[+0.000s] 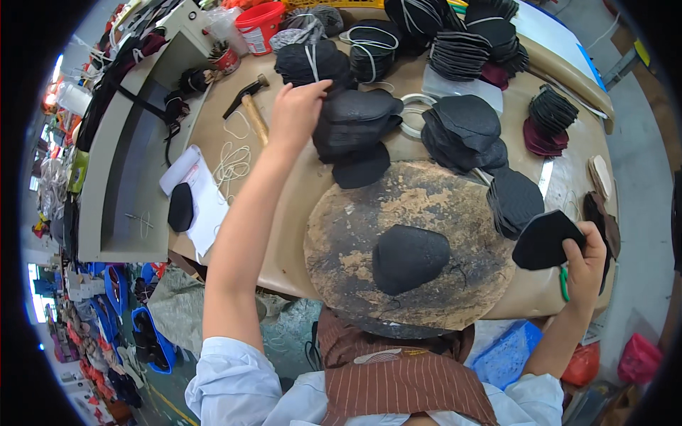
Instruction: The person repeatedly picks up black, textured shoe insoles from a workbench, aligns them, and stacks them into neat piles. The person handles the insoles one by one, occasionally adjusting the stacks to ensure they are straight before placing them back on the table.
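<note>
Now, black pad (pixel 545 240) pinched in right hand (pixel 587 263), jutting out leftward.

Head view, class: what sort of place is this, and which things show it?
Probably a workshop or small factory: stacks of black pieces, a hammer and a worn round block on one table.

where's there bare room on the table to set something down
The left part of the round board is bare, between its rim and the black pieces in its middle. So is the tan table between board and left forearm. The back is crowded with black stacks.
</note>
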A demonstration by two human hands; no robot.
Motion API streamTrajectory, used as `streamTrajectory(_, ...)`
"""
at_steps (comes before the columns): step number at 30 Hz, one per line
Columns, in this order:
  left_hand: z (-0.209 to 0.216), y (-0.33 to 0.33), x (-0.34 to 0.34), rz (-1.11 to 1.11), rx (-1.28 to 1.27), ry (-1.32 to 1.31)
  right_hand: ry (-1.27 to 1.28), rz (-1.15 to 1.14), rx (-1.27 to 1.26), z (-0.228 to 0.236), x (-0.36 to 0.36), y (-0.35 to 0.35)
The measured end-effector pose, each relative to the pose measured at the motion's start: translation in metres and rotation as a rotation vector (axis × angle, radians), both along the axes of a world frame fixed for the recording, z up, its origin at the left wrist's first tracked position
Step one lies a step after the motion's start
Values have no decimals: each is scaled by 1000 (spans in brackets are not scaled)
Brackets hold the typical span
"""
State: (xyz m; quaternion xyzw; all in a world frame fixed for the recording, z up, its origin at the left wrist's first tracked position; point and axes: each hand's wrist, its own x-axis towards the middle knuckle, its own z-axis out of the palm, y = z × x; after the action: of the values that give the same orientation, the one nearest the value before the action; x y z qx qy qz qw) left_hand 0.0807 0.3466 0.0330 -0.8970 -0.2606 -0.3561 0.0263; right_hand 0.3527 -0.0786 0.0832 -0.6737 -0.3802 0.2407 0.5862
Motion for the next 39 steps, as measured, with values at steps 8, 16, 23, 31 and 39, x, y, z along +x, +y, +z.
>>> streamTrajectory(8,26,-174,-4,-295,-54,-336,253,-52,52,-22,-8,-54)
streamTrajectory(16,-34,-327,-63,-496,-431,154,512,128,-163,-22,-49,-36)
streamTrajectory(23,-37,-345,-90,-238,-522,240,428,410,-418,-41,-106,15)
streamTrajectory(31,-44,-348,-97,-186,-583,289,238,394,-524,-60,-110,27)
streamTrajectory(39,-42,-331,-119,-179,-650,-52,162,349,-483,-63,-117,26)
